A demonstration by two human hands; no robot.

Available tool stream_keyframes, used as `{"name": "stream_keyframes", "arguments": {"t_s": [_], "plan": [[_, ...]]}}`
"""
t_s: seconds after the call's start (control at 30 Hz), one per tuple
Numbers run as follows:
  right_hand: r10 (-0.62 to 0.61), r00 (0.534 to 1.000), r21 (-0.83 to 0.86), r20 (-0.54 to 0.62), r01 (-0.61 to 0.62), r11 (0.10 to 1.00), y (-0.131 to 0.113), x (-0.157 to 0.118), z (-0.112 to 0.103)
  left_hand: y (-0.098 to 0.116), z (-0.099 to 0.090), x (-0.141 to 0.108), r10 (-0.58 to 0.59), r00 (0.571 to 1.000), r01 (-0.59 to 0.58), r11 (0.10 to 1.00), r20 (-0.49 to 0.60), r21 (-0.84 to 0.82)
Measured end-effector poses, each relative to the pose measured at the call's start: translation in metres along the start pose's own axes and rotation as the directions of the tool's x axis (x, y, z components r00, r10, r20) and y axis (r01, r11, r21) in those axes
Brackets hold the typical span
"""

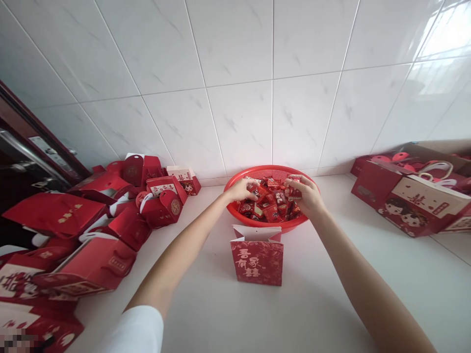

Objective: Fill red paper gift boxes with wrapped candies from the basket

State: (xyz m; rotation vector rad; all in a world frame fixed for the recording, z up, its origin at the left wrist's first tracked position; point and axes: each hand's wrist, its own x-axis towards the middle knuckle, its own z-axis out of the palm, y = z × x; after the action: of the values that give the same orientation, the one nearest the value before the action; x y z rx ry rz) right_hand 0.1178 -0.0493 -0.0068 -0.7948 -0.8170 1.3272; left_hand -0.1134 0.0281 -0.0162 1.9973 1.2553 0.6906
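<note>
A red plastic basket (pixel 272 169) stands against the wall, filled with small wrapped candies (pixel 270 212). My left hand (pixel 243 190) reaches over its left side, fingers bent and apart among the candies; whether its fingertips touch any is hard to see. At the right side, my right hand (pixel 308 196) pinches a red wrapped candy (pixel 294 184) between thumb and fingers above the pile. In front of the basket, a red paper gift bag (pixel 259 262) with pale Chinese characters stands upright with its top open. Its inside is mostly hidden.
Several red gift boxes (pixel 125 228) are heaped along the left. At the right stand a red and cream box (pixel 415 201) and an open carton (pixel 441 144) holding more red packaging. White tiles (pixel 239 117) cover the wall behind the white counter (pixel 294 304). A dark door (pixel 33 142) is at far left.
</note>
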Motion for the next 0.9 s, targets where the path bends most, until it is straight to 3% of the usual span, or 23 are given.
{"name": "stream_keyframes", "arguments": {"t_s": [0.2,0.3,0.47,0.53,0.6,0.7,0.8,0.9], "plan": [[0.005,1.000,0.034,0.020,-0.006,0.999,0.003,0.003,-0.001,0.037,0.014,-0.006,0.134,0.990,-0.138,0.929,-0.034,-0.343],[0.043,0.999,0.004,0.014,-0.043,0.999,0.001,0.001,0.002,0.059,0.023,-0.003,0.202,0.978,-0.209,0.904,-0.057,-0.374],[0.030,0.992,0.008,0.119,-0.031,0.999,0.000,-0.001,0.004,0.081,0.038,0.005,0.260,0.966,-0.242,0.885,-0.011,-0.398],[0.008,0.996,0.023,0.091,-0.010,1.000,0.001,0.001,0.002,0.082,0.041,0.008,0.268,0.963,-0.249,0.872,-0.013,-0.421],[-0.008,1.000,0.037,-0.013,0.008,0.999,0.003,0.003,0.000,0.078,0.041,0.011,0.265,0.963,-0.261,0.870,-0.050,-0.419],[-0.016,0.981,0.074,-0.194,0.030,0.997,0.004,0.007,-0.003,0.065,0.038,0.015,0.234,0.970,-0.241,0.938,-0.060,-0.248],[-0.021,0.975,0.137,-0.221,0.052,0.989,0.005,0.009,-0.004,0.052,0.039,0.018,0.202,0.967,-0.216,0.973,0.155,0.082],[-0.025,0.981,0.159,-0.190,0.056,0.986,0.003,0.008,-0.003,0.044,0.045,0.022,0.216,0.919,-0.309,0.914,0.330,0.262]]}}
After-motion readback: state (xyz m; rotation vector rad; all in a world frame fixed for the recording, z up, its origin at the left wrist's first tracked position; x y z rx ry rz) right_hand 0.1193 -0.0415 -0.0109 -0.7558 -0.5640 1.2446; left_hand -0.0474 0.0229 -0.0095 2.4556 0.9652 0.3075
